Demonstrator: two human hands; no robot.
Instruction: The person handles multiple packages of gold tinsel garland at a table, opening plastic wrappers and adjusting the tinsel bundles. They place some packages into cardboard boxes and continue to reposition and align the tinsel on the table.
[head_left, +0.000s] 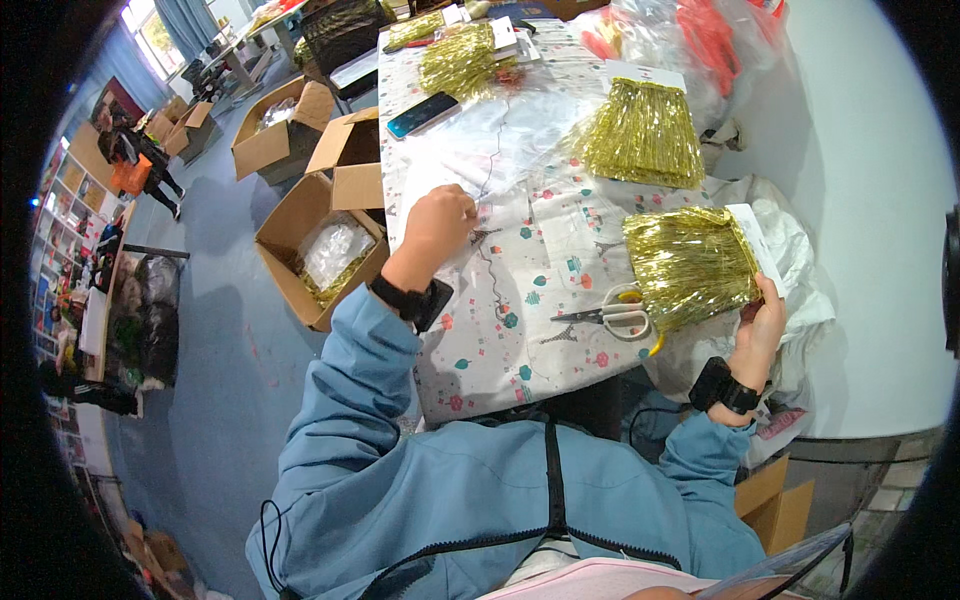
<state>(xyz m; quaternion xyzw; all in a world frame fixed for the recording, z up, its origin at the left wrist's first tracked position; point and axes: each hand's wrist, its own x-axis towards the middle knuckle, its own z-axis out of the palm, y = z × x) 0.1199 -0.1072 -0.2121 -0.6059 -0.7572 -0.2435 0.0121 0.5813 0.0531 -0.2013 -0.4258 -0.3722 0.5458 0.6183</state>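
My right hand (759, 319) grips the white header card of a gold tinsel fringe bundle (686, 262) near the table's right side. Beside the bundle, partly under it, lie scissors (628, 313) with white and yellow handles. My left hand (442, 217) has its fingers bent together at a thin dark string (493, 154) on the patterned tablecloth (480, 375); the fingertips hide whether it is pinched. Clear plastic bags (517, 120) lie just beyond that hand. Another carded gold fringe bundle (645, 135) rests farther back on the right, and more gold bundles (465, 60) are at the far end.
A smartphone (422, 115) lies at the table's left edge. Open cardboard boxes (289, 255) stand on the floor to the left, one holding plastic-wrapped gold tinsel. Clear and red plastic bags (705, 45) are piled at the back right. A person (139, 157) is far off at the left.
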